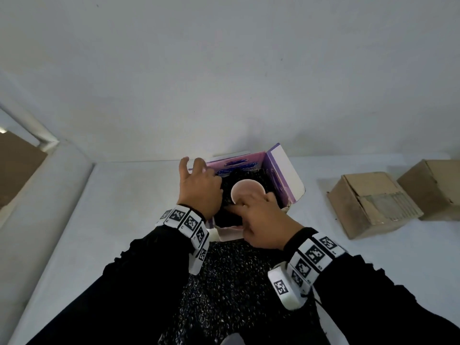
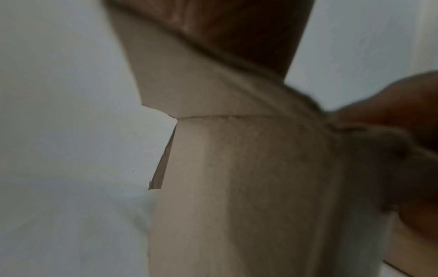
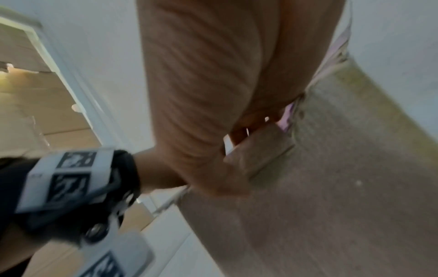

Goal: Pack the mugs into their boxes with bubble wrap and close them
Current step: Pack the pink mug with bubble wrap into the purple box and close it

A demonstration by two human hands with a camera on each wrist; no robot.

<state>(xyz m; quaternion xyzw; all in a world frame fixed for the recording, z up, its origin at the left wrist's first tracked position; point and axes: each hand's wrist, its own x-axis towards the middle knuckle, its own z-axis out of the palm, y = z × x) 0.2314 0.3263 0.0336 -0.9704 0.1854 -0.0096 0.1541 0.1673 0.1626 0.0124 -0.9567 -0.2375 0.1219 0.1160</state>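
Note:
A purple mug box (image 1: pixel 281 170) stands open at the table's middle, lined with black bubble wrap (image 1: pixel 236 282) that trails out toward me. A pink mug (image 1: pixel 245 189) sits inside, its round face up. My left hand (image 1: pixel 199 185) grips the box's left flap (image 2: pixel 237 168), with fingers (image 2: pixel 249 28) over the flap's top and the thumb beside it. My right hand (image 1: pixel 258 217) reaches over the near wall (image 3: pixel 331 187). Its fingers curl onto the mug's near edge, and the index finger lies on the wrap. Both the mug's lower part and the fingertips are hidden.
Two closed brown cardboard boxes (image 1: pixel 373 202) (image 1: pixel 433 188) sit on the white table (image 1: pixel 124 207) to the right. A white wall (image 1: pixel 224 83) rises right behind the purple box. More cardboard (image 1: pixel 17 165) shows beyond the table's left edge.

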